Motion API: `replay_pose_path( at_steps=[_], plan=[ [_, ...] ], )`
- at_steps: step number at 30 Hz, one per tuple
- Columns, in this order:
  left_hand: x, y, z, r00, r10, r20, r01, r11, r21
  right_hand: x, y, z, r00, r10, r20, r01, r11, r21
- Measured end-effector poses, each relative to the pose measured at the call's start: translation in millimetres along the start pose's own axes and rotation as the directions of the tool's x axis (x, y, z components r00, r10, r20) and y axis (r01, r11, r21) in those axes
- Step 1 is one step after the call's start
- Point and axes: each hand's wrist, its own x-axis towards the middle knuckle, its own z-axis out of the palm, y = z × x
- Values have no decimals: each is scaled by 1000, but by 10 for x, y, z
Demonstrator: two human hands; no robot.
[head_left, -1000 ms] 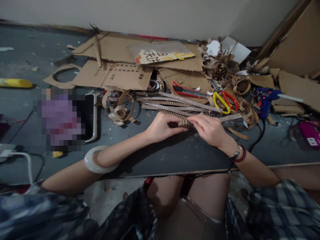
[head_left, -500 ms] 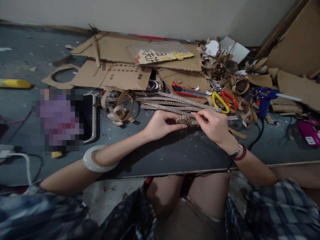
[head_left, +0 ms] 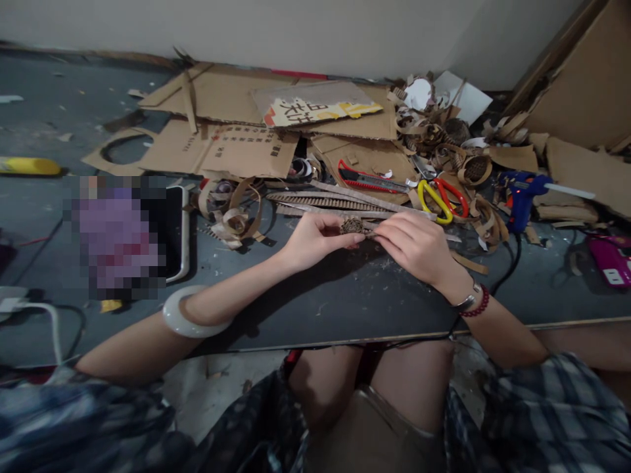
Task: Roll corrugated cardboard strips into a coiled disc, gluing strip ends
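Observation:
My left hand (head_left: 320,242) and my right hand (head_left: 417,246) meet over the dark table. Between their fingertips is a small coil of rolled corrugated cardboard (head_left: 352,226), with its spiral face showing. My left fingers pinch the coil, and my right fingers hold the cardboard strip (head_left: 377,232) running from it. Long corrugated cardboard strips (head_left: 335,202) lie just beyond both hands. The underside of the coil is hidden by my fingers.
Beyond my hands lie a red utility knife (head_left: 369,180), yellow and red scissors (head_left: 438,200), a blue hot glue gun (head_left: 520,197), and cardboard sheets (head_left: 221,151). Cardboard coils and scraps (head_left: 444,141) are heaped at the back right. The table's front edge (head_left: 320,348) runs near my lap.
The cardboard coil has risen from among the strips and moved slightly left, turning its spiral face upward. Both hands have drawn closer around it.

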Motion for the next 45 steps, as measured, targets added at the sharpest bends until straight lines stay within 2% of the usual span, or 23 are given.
replay_pose_path(
  at_steps=[6, 10, 14, 21, 25, 33, 41, 45],
  plan=[
    [-5, 34, -15, 977, -100, 187, 99, 995, 15, -21, 27, -16, 998, -68, 9, 68, 996, -59],
    [-24, 58, -34, 955, -84, 283, 70, 996, 60, -6, 33, -47, 989, -129, 77, 132, 991, -37],
    [-44, 48, -39, 948, -57, 312, 30, 995, 91, 14, 29, -78, 983, -132, 131, 135, 991, -17],
    [-60, 46, -23, 942, -65, 330, 30, 993, 112, 21, 23, -108, 974, -165, 153, 177, 982, -65],
    [-77, 51, -9, 934, -18, 357, -16, 996, 92, 23, 0, -116, 973, -172, 156, 184, 981, -64],
    [-81, 20, 4, 940, 11, 341, -28, 999, 47, 31, -49, -87, 979, -144, 145, 139, 989, 42],
    [-64, 29, 64, 981, 31, 189, -26, 999, -28, 4, -76, -4, 997, -69, 25, 69, 998, 13],
    [-56, 11, 62, 990, 9, 143, -4, 999, -39, 0, -91, 7, 998, -36, 50, 35, 999, 17]
  ],
)
